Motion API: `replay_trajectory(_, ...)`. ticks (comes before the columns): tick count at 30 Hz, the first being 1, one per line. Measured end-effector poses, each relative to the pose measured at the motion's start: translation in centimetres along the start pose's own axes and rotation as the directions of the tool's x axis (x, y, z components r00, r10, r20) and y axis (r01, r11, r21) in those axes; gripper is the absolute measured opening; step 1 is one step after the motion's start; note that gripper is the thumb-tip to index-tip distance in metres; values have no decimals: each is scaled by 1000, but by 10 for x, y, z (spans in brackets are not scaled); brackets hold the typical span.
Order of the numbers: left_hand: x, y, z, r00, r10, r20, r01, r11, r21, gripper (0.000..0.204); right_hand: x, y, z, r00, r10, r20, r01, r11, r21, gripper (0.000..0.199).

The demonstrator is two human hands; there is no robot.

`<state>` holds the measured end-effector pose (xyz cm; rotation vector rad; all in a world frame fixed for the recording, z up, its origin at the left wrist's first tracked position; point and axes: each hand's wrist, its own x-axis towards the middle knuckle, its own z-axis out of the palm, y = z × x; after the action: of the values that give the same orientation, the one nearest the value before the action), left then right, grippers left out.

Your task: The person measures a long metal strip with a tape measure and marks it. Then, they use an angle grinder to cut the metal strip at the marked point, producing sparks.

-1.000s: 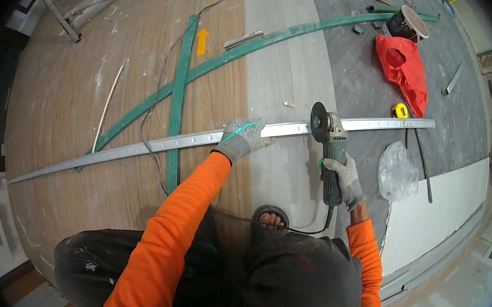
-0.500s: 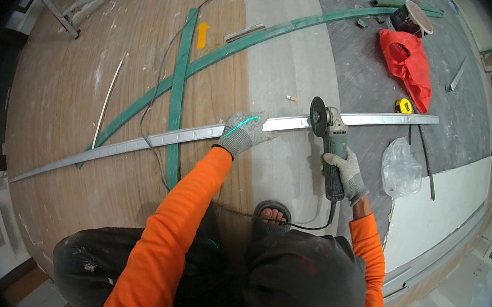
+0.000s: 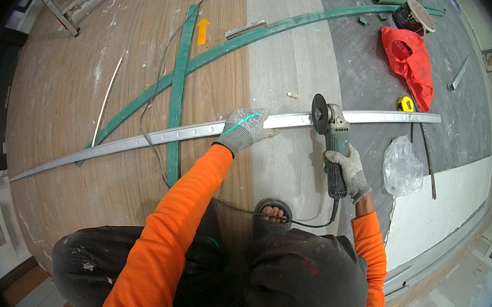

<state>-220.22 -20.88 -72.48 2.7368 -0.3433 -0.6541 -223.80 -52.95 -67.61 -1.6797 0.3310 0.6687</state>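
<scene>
1. The long metal rail (image 3: 139,140) lies flat on the floor (image 3: 73,87), running from the near left to the far right, across two green strips (image 3: 178,86).
2. The left hand (image 3: 244,129), gloved, presses down flat on the rail near its middle, fingers spread rather than closed around it.
3. The right hand (image 3: 347,171), also gloved, is clamped around the body of the grinder (image 3: 332,140), whose disc meets the rail just right of the left hand.
4. The rail looks thin, stiff along its run yet likely springy over such a length, so it probably needs pinning close to the disc.
5. The grinder looks heavy and likely to kick; the rear grip seems the safe hold, clear of its cord (image 3: 304,222).
6. A red cloth (image 3: 411,66), tape measure (image 3: 406,104) and clear plastic bag (image 3: 401,167) lie to the right.
</scene>
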Motion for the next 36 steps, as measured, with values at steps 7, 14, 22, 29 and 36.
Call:
replay_trajectory(7, 0, 4, -5, 999, -21, 40, 23, 999, -34, 80, 1, 1, -1, 1000, 17, -12, -17, 1000, -20, 47)
replay_trajectory(14, -1, 6, -7, 999, -23, 42, 24, 999, -37, 78, 3, 4, -5, 1000, 10, -6, -10, 998, -59, 50)
replay_trajectory(22, -1, 3, -3, 1000, 9, -29, -9, 1000, -10, 74, 3, 1, -2, 1000, -8, -4, 8, 998, -61, 52)
replay_trajectory(29, 0, 4, -2, 1000, -15, -5, 15, 1000, -16, 77, 6, 6, -6, 1000, -19, -13, 18, 997, -80, 56)
replay_trajectory(36, -3, 1, -1, 998, 24, -64, -24, 1000, -4, 77, 2, 1, -3, 1000, 6, -5, -6, 997, -71, 51)
